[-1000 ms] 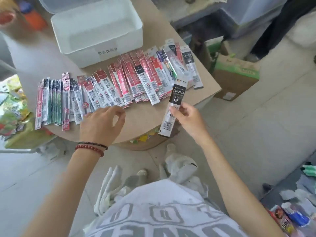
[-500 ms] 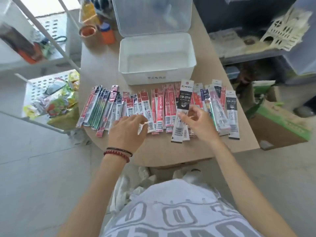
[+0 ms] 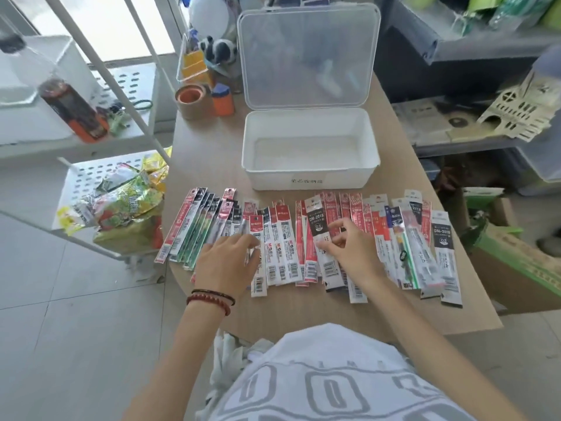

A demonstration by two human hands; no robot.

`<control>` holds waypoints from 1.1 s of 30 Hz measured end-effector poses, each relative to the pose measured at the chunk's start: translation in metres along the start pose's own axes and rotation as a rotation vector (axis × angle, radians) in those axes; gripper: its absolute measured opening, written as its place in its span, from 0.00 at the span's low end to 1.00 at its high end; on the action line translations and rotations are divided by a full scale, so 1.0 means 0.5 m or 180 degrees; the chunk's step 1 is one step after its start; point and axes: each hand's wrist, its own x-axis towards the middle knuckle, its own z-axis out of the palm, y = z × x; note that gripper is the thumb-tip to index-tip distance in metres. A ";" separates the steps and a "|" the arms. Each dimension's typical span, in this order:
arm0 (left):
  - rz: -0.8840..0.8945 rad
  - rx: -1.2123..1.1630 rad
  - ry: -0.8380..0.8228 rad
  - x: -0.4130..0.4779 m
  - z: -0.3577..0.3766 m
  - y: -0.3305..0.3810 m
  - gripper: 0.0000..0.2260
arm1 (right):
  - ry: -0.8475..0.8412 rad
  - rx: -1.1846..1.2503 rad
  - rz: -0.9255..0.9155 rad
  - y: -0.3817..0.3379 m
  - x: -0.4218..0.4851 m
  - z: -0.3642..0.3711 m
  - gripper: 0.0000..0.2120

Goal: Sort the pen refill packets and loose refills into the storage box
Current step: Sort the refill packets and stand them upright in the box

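– Table (image 3: 334, 317) first: what is different from a second ago?
– The view has lifted, so the whole white storage box (image 3: 309, 179) now shows at the far side. It looks empty, with its clear lid (image 3: 306, 56) standing open.
– So nothing is sorted yet?
– I judge not. The row of refill packets (image 3: 282, 256) lies fanned across the table just in front of the box.
– Hands?
– The left hand (image 3: 224, 264) has moved up from the near edge and rests on the packets left of middle, fingers nearly straight, gripping nothing. The right hand (image 3: 353, 256) has brought the black DM-2018 packet (image 3: 317, 223) back from past the edge. It pinches the packet between thumb and curled fingers, over the red ones.
– And that packet?
– Long and narrow, with a black panel, white print and "0.5" in a circle.
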 end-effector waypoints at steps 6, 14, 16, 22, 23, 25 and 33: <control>-0.0180 -0.0127 0.0011 0.016 0.013 -0.018 0.12 | 0.0111 -0.0415 -0.0091 0.007 0.029 0.023 0.18; -0.0052 -0.0375 -0.0063 0.034 0.031 0.009 0.11 | 0.0350 -0.1289 -0.0625 0.021 0.037 0.023 0.19; 0.0025 -0.0263 -0.0039 0.048 0.027 0.017 0.12 | 0.0395 -0.1303 -0.0652 0.024 0.039 0.012 0.20; 0.0315 -0.0168 0.0124 0.083 0.025 0.078 0.12 | 0.0712 -0.1625 -0.0329 0.071 0.035 -0.064 0.24; 0.0376 -0.0156 0.0125 0.087 0.028 0.090 0.12 | 0.0755 -0.1700 -0.0199 0.084 0.033 -0.080 0.25; 0.0485 -0.0147 0.0134 0.093 0.034 0.111 0.12 | 0.0876 -0.1814 0.0046 0.112 0.025 -0.110 0.27; 0.0590 -0.0192 0.0025 0.111 0.041 0.134 0.11 | 0.0682 -0.1675 0.0769 0.204 -0.010 -0.141 0.43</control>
